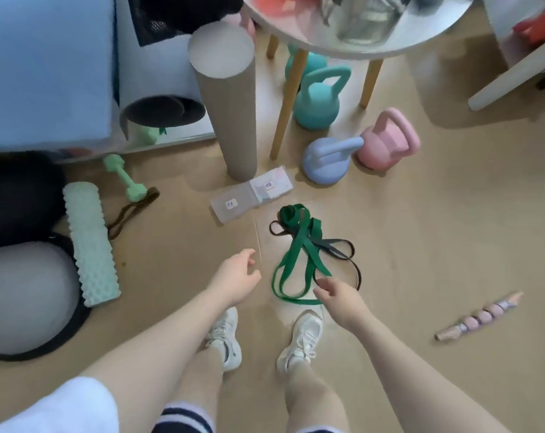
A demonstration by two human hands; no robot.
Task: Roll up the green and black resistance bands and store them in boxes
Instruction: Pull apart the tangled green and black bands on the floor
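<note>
Right hand [338, 296] and left hand [237, 278], fingers loosely curled and empty; ahead, green band [299, 245] lies entangled with black band [333, 250], risking both lifting together.

white sneakers [299, 342], navy-striped shorts [183, 417], white sleeve [62, 407]

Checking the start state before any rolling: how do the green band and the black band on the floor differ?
The green band is a wide flat strap; the black band is clearly narrower. The green band lies mostly on top where they cross, the black band under it. The right hand reaches the green band's near loop; the black band's loop sits just beside it. Both lie unrolled and tangled together on the floor.
</note>
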